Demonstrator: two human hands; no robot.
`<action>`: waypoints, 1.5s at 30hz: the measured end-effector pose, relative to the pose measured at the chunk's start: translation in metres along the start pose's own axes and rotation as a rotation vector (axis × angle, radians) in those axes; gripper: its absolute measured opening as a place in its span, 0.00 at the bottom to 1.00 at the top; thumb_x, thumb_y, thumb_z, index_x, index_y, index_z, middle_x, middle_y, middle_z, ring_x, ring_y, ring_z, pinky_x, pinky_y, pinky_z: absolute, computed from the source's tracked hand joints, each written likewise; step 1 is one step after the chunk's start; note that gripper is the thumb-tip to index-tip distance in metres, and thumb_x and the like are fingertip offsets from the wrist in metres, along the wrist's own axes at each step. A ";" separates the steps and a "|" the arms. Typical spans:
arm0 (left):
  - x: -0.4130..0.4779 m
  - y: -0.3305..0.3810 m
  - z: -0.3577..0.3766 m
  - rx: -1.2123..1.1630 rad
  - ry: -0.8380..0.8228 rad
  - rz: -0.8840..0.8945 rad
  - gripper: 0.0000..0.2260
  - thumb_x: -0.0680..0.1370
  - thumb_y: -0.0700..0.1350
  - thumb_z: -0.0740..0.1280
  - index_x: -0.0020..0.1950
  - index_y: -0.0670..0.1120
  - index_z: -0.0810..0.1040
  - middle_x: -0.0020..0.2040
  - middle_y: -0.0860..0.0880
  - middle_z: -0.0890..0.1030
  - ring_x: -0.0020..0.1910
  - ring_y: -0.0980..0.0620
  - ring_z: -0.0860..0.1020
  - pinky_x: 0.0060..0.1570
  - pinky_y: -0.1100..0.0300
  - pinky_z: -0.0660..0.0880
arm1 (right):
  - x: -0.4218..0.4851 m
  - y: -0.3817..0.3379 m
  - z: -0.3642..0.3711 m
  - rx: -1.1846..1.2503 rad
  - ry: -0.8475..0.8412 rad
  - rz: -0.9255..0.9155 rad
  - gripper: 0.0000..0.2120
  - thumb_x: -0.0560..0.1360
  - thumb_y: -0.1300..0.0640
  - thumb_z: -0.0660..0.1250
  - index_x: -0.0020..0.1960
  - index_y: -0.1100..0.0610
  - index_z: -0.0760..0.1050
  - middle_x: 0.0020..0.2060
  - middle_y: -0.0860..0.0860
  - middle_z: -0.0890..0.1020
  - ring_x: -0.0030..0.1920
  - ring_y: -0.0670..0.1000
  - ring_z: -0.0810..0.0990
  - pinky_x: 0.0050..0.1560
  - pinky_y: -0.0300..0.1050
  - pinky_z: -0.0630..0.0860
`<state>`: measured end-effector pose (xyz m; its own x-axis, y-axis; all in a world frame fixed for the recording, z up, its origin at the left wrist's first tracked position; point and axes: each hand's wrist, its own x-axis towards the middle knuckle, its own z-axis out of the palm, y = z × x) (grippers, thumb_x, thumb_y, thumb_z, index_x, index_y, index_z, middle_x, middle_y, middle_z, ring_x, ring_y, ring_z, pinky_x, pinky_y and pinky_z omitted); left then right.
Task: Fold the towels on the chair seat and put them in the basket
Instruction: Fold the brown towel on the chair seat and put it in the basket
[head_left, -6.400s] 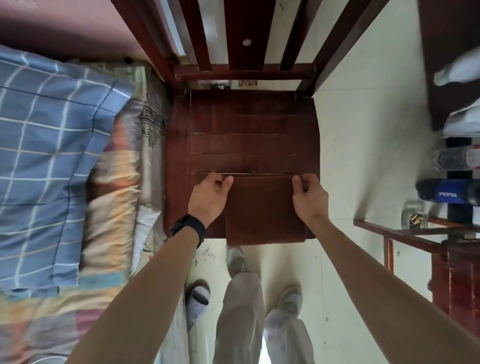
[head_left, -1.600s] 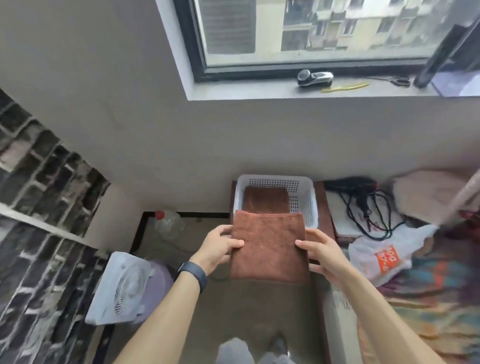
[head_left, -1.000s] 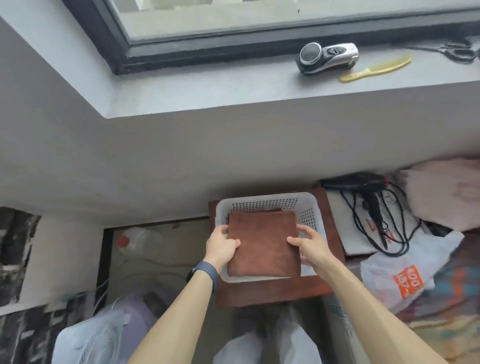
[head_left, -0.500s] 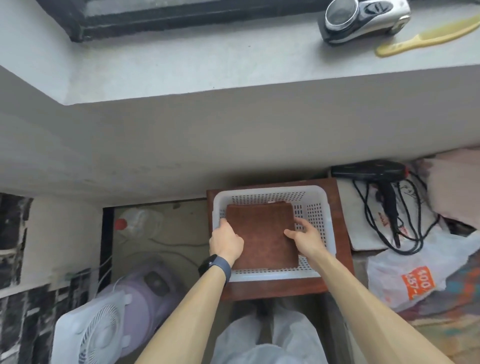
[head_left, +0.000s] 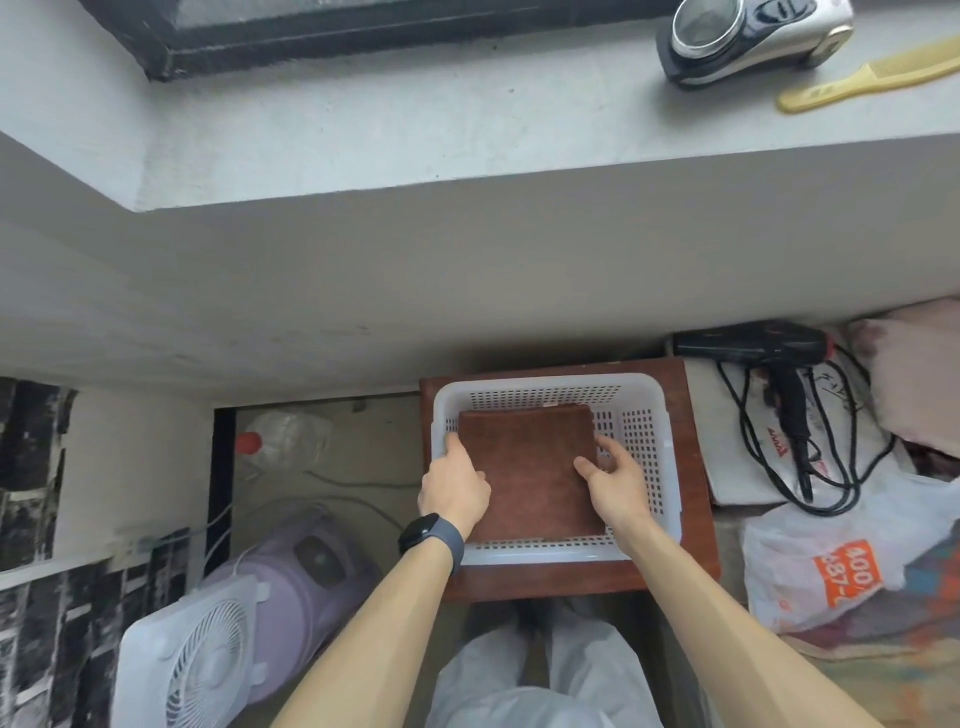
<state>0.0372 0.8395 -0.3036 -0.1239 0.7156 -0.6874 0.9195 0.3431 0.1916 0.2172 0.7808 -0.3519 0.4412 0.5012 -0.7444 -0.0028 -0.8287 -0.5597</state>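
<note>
A folded brown towel (head_left: 530, 467) lies inside the white perforated basket (head_left: 655, 452), filling its left and middle part. My left hand (head_left: 454, 491) grips the towel's left edge, with the thumb on top. My right hand (head_left: 615, 483) holds the right edge, thumb on the cloth and fingers down its side. Any towel beneath it in the basket is hidden. The basket stands on a small reddish-brown wooden stand (head_left: 696, 519) against the wall. The chair is out of view.
A black hair dryer (head_left: 753, 348) with its cord lies right of the stand, above a white plastic bag (head_left: 841, 566). On the left floor are a white fan (head_left: 187, 660), a purple appliance (head_left: 306, 561) and a bottle (head_left: 280, 436). The window sill (head_left: 415, 130) juts out overhead.
I carried the folded towel from the chair to the basket. Over the last second both hands lowered it deeper into the basket, and the view drew closer.
</note>
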 end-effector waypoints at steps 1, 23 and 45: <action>-0.001 0.000 -0.001 -0.005 0.004 0.002 0.27 0.81 0.46 0.64 0.77 0.47 0.57 0.59 0.42 0.80 0.56 0.40 0.80 0.49 0.50 0.77 | 0.000 0.000 0.000 0.000 -0.002 -0.004 0.22 0.80 0.54 0.68 0.73 0.47 0.70 0.70 0.53 0.75 0.69 0.56 0.73 0.70 0.55 0.72; 0.034 -0.034 0.063 0.475 0.294 0.557 0.32 0.80 0.63 0.54 0.80 0.49 0.57 0.80 0.42 0.53 0.80 0.43 0.51 0.76 0.39 0.44 | 0.028 0.037 0.038 -0.987 0.126 -0.703 0.30 0.83 0.43 0.48 0.82 0.52 0.47 0.82 0.50 0.47 0.81 0.50 0.40 0.79 0.63 0.44; 0.022 -0.022 0.049 0.486 0.272 0.504 0.29 0.81 0.61 0.49 0.80 0.51 0.57 0.81 0.44 0.51 0.80 0.43 0.49 0.75 0.36 0.45 | 0.008 0.027 0.020 -1.005 0.103 -0.674 0.30 0.82 0.44 0.50 0.82 0.51 0.52 0.82 0.52 0.50 0.82 0.53 0.45 0.79 0.62 0.47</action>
<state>0.0329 0.8175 -0.3574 0.3255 0.8620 -0.3886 0.9427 -0.3279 0.0624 0.2026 0.7678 -0.3802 0.1550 0.9218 -0.3554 0.9319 -0.2559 -0.2571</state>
